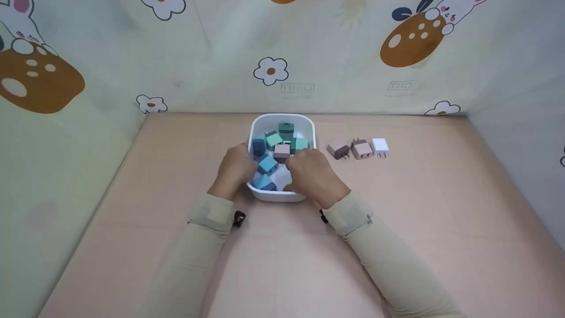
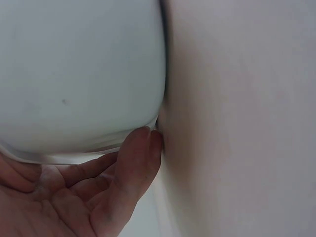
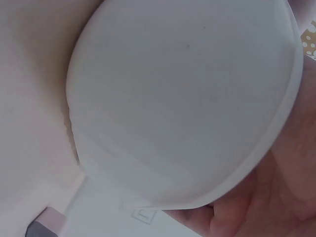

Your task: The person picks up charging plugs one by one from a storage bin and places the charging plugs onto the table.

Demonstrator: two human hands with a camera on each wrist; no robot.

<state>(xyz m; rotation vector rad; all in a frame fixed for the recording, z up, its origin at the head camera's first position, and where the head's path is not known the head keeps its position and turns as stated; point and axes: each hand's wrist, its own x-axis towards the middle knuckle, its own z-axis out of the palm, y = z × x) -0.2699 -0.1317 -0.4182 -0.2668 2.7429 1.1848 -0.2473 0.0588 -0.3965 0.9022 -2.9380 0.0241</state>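
Observation:
A white plastic tub (image 1: 282,196) stands on the table with several charger plugs inside, among them a light blue one (image 1: 268,164), a mauve one (image 1: 282,152) and a dark green one (image 1: 286,129). My left hand (image 1: 235,169) holds the tub's left side; in the left wrist view its fingertips (image 2: 140,145) are at the lower edge of the outer wall. At the right side, my right hand (image 1: 314,176) grips the tub, thumb over the near right rim. From the right wrist, that hand's fingers (image 3: 232,212) show under the rim, partly hidden by the wall.
To the right of the tub, two mauve charger plugs (image 1: 362,149) and a white one (image 1: 380,147) lie in a row on the pink table (image 1: 423,212). Behind stands a pale printed fabric wall (image 1: 220,79), with more fabric at both sides.

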